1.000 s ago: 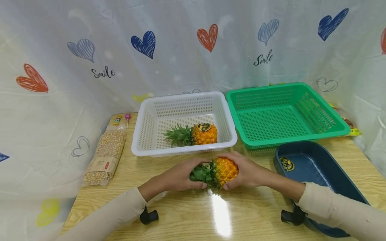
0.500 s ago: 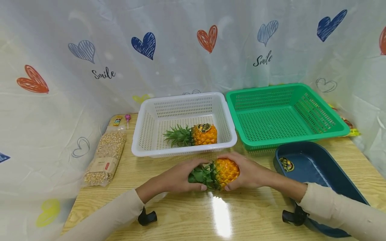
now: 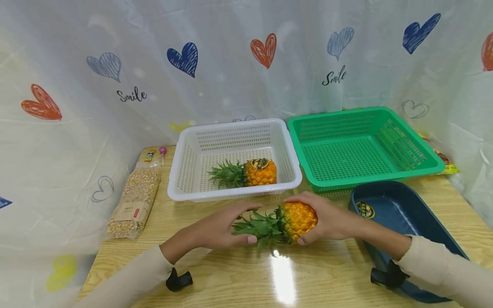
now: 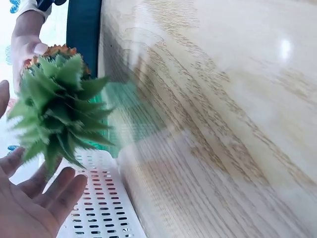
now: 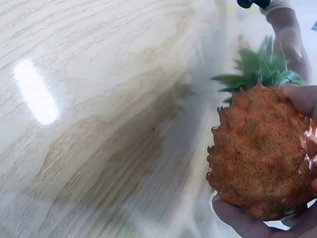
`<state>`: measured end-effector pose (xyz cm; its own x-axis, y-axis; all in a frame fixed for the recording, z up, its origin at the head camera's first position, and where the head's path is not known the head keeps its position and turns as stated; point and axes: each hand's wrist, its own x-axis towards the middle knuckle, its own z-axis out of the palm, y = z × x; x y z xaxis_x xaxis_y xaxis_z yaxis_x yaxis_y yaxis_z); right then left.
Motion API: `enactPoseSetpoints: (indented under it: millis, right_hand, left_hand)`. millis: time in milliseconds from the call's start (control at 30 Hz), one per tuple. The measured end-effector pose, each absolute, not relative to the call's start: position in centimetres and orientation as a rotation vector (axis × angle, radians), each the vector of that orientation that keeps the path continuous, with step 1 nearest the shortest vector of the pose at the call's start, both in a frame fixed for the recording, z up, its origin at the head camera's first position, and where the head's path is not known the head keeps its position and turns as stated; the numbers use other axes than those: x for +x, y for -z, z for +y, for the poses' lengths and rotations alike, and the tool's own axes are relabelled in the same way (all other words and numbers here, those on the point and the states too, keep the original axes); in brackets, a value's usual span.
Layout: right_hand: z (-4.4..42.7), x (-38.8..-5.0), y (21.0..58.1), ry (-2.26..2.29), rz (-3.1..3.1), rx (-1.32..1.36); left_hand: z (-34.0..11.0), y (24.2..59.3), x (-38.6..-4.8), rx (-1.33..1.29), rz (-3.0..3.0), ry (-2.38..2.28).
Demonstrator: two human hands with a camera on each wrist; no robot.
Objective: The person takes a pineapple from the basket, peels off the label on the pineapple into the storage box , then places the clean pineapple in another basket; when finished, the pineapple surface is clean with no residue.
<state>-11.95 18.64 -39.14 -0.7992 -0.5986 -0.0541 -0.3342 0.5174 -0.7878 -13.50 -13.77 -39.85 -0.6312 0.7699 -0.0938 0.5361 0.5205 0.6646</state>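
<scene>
A small orange pineapple (image 3: 298, 220) lies sideways in front of the white basket, its green crown pointing left. My right hand (image 3: 327, 217) grips its body from the right; the right wrist view shows fingers and thumb round the spiky fruit (image 5: 262, 148). My left hand (image 3: 219, 226) is spread around the crown's left end, thumb and fingers apart. In the left wrist view that hand (image 4: 34, 203) lies relaxed beside the leaves (image 4: 59, 104), not closed on them. A second pineapple (image 3: 261, 173) with a round label lies inside the white basket (image 3: 235, 196).
To the right of the white basket stands a green basket (image 3: 373, 176), with a dark blue tray (image 3: 393, 214) in front of it. At the left lie a bag of corn kernels (image 3: 135, 196), a lollipop (image 3: 163, 150) and a small packet (image 3: 149, 155). Colourful packaging (image 3: 448, 164) shows behind the green basket.
The held pineapple has moved slightly right with my right hand. My left hand has let go of the crown and moved a little left, and the leaves have spread out.
</scene>
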Motion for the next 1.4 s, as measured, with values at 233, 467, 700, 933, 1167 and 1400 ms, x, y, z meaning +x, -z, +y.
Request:
enactPoseSetpoints:
  millis: [233,467,700,933,1167,1400]
  right_hand:
    - [20.2,-11.5,37.8,1.208,2.379,-0.785]
    - [21.9,-11.5,36.6,1.236,2.341,-0.775]
    - [23.9,-11.4,35.5,1.268,2.277,-0.805]
    - [25.4,-11.4,34.5,1.247,2.334,-0.807]
    - [26.6,-11.6,33.9,1.250,2.359,-0.806]
    - [27.9,-11.9,33.4,1.261,2.372,-0.812]
  left_hand:
    - [-14.6,39.2,-12.8,1.084,2.369,-0.936]
    - [-15.7,38.4,-12.4,1.057,2.334,-1.024]
    - [-17.0,37.6,-12.3,1.106,2.382,-1.038]
    - [-18.2,37.2,-12.5,1.087,2.449,-1.063]
    - [-19.2,37.3,-13.0,1.075,2.504,-1.088]
    - [-20.2,37.6,-13.9,1.103,2.602,-1.083]
